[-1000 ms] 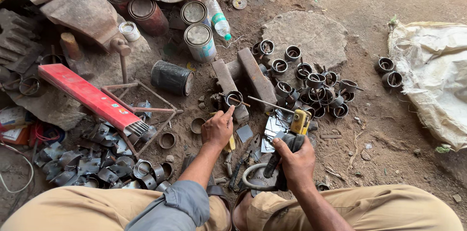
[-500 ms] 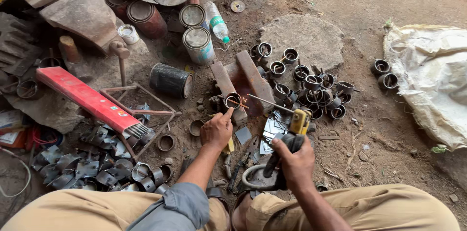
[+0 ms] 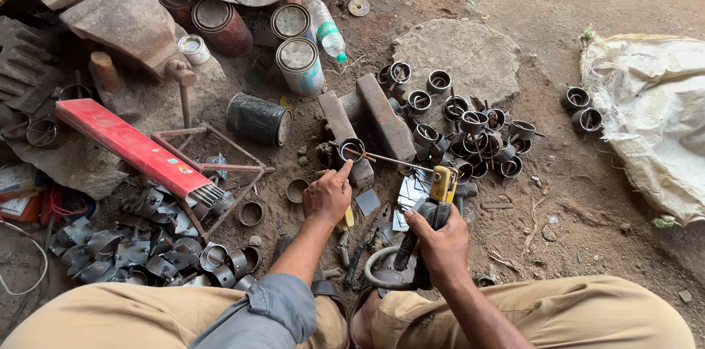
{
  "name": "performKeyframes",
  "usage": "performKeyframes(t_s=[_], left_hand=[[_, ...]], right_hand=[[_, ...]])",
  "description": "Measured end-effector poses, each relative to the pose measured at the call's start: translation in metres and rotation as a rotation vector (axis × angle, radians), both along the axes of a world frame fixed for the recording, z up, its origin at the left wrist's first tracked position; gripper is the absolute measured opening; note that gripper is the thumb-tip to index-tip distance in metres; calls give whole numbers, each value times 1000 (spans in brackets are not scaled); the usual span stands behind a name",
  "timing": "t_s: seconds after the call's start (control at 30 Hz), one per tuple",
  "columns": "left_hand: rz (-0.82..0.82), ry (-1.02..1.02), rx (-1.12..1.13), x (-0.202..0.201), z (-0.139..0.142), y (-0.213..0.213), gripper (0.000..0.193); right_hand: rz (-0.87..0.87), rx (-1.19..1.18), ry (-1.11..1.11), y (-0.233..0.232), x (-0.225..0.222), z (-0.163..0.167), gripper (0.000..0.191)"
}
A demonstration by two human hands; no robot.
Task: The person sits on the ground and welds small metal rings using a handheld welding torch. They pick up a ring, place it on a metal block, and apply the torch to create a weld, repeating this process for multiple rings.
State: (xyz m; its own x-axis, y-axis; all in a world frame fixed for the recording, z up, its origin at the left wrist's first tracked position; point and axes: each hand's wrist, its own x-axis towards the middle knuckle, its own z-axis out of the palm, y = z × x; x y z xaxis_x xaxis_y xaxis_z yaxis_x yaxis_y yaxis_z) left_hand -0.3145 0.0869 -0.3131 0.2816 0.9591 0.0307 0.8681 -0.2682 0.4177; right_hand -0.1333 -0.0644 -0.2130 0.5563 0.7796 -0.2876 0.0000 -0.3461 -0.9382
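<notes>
Nearest the camera, the right hand (image 3: pixel 438 245) is clenched around the grip of a welding electrode holder (image 3: pixel 441 189) with a yellow head, its cable (image 3: pixel 376 274) looping back toward the knees. A thin welding rod (image 3: pixel 400 163) runs from the holder up and left to a short metal ring (image 3: pixel 352 150), the landmark here. The left hand (image 3: pixel 328 195) sits just below that ring, forefinger stretched out and its tip touching the ring's near edge, the other fingers loosely curled and grasping nothing. The ring rests against the lower end of two rusty steel bars (image 3: pixel 363 125). Compared with a second ago, the left hand has crept slightly closer to the ring and the forefinger now meets it, while the right hand has held its grip and the rod tip has stayed at the ring; that reads as the piece being steadied for a tack. Right of the ring lies a cluster of similar rings (image 3: pixel 470 128), left of it a dark tin can (image 3: pixel 257 120) on its side and a red box of electrodes (image 3: pixel 132 147), and beyond it a flat stone (image 3: pixel 459 55).
</notes>
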Motion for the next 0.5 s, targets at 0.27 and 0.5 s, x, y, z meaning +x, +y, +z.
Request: performKeyframes(t_s=[0.27,0.5], left_hand=[[-13,-38,14,-47,-25,38,47],[-52,-37,-18,-46,-28,38,35]], right_hand=[[-12,-30,20,44,-47,-41,34],[-39,-9,78,43,-42,-38,32]])
